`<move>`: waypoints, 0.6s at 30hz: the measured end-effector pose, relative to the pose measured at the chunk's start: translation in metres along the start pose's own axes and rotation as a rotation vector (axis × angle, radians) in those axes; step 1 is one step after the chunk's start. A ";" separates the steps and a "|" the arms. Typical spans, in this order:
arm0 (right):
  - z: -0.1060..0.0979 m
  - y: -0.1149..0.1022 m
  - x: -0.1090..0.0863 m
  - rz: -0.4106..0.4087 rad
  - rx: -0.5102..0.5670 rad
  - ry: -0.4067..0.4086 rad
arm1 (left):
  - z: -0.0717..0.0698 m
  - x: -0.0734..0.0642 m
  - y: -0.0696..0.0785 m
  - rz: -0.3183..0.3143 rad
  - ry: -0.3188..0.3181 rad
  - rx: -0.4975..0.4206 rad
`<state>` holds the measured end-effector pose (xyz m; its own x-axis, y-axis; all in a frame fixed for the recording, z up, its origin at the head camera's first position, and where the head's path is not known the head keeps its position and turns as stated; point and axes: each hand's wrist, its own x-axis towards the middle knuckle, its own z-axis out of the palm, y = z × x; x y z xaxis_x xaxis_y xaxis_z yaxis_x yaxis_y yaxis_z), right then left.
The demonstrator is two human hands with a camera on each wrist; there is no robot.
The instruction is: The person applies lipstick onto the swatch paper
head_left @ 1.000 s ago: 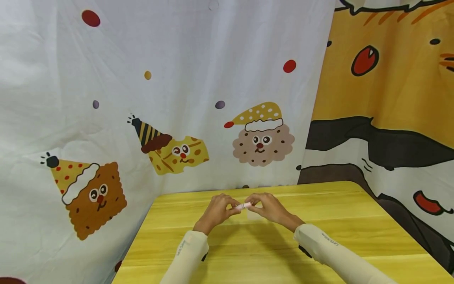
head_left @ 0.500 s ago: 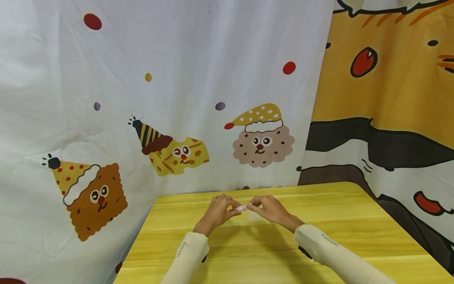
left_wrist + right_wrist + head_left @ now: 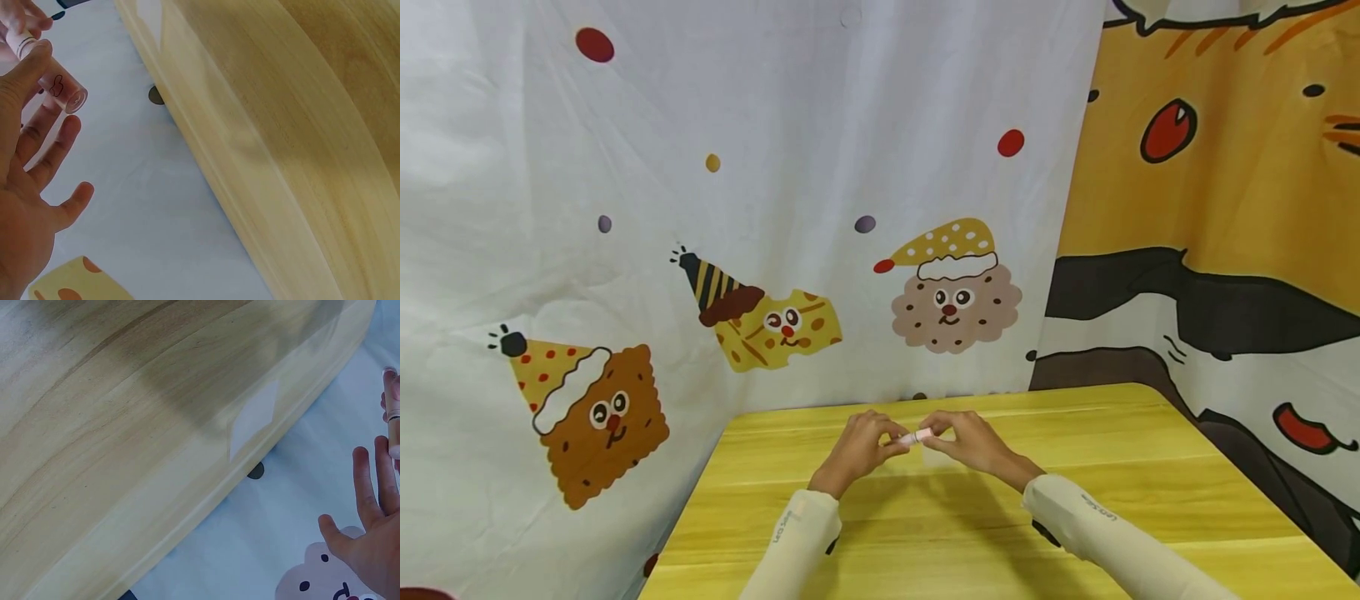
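A small pink lip gloss tube [image 3: 914, 437] is held above the table between both hands, lying nearly level. My left hand [image 3: 859, 447] pinches its left end between thumb and fingers. At the other end, the thumb and fingers of my right hand [image 3: 972, 443] pinch the pale cap. In the left wrist view the tube [image 3: 61, 87] shows a clear rounded base and a dark line drawing; the other fingers of that hand spread away from it. Only part of the tube [image 3: 392, 415] shows at the right wrist view's edge, with a thin ring around its middle.
Beneath the hands is a yellow wood-grain table [image 3: 1075, 533]. A white square [image 3: 255, 419] lies on it near the far edge. Behind the table hangs a white curtain [image 3: 805, 167] with cartoon prints, and an orange printed cloth [image 3: 1240, 192] hangs at the right.
The right fingers shift on the cap: half a second ago they covered more of that end, and now more pink shows. The left hand stays almost still.
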<state>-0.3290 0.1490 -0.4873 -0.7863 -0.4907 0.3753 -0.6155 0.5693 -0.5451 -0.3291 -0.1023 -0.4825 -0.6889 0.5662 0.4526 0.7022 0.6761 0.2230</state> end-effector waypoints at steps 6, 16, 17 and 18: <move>0.001 -0.001 0.000 0.035 -0.022 0.002 | -0.001 0.000 0.001 -0.007 -0.003 0.001; 0.000 -0.004 0.000 0.002 -0.019 -0.005 | -0.001 -0.001 0.003 -0.014 -0.013 0.012; 0.000 -0.004 0.000 -0.003 -0.010 -0.006 | -0.001 -0.001 0.004 -0.015 -0.012 0.011; -0.001 -0.004 0.000 -0.003 -0.006 -0.009 | -0.001 -0.001 0.004 -0.016 -0.011 0.011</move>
<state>-0.3265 0.1475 -0.4850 -0.7837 -0.4987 0.3704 -0.6185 0.5712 -0.5396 -0.3257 -0.1008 -0.4809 -0.7022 0.5601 0.4396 0.6890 0.6902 0.2211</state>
